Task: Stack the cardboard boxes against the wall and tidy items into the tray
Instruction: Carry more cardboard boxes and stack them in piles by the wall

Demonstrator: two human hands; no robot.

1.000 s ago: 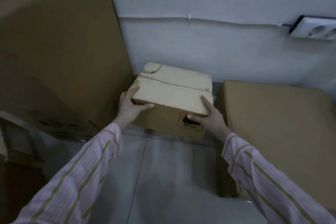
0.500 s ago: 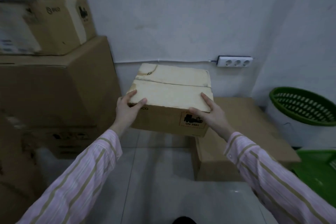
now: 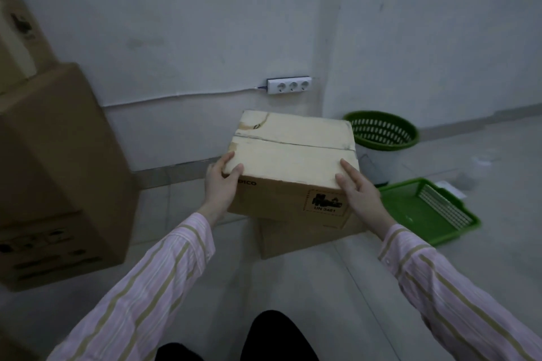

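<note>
1. The left hand (image 3: 221,184) is closed round the near left corner of the small box (image 3: 293,155). The thumb is laid on the top and the fingers are curled round the left side.
2. The right hand (image 3: 359,193) is closed on the near right corner. The thumb and forefinger are laid over the top edge, and the other fingers are hidden behind the side.
3. The small box is thus gripped between both hands. It is seen just beyond them, a little right of the middle of the view, with striped sleeves (image 3: 140,287) leading back from the wrists.
4. Its long axis is set left to right, roughly along the wall (image 3: 205,23), and the seam between the pale top flaps is run the same way. The top is kept close to level. The printed front is turned toward the person, with a label marked "UN 3481" near the right hand.
5. A lower box (image 3: 293,239) is seen directly beneath it on the floor (image 3: 293,287). Whether the two are touching cannot be told.
6. A large box (image 3: 58,170) is stood on the floor well apart to the left.
7. A green tray (image 3: 410,208) is laid on the floor just beside the lower box, to the right. A pale ribbed thing in its far end cannot be made out.
8. A green basket (image 3: 381,132) is placed in the corner behind, and a power strip (image 3: 289,85) is fixed to the wall above.
</note>
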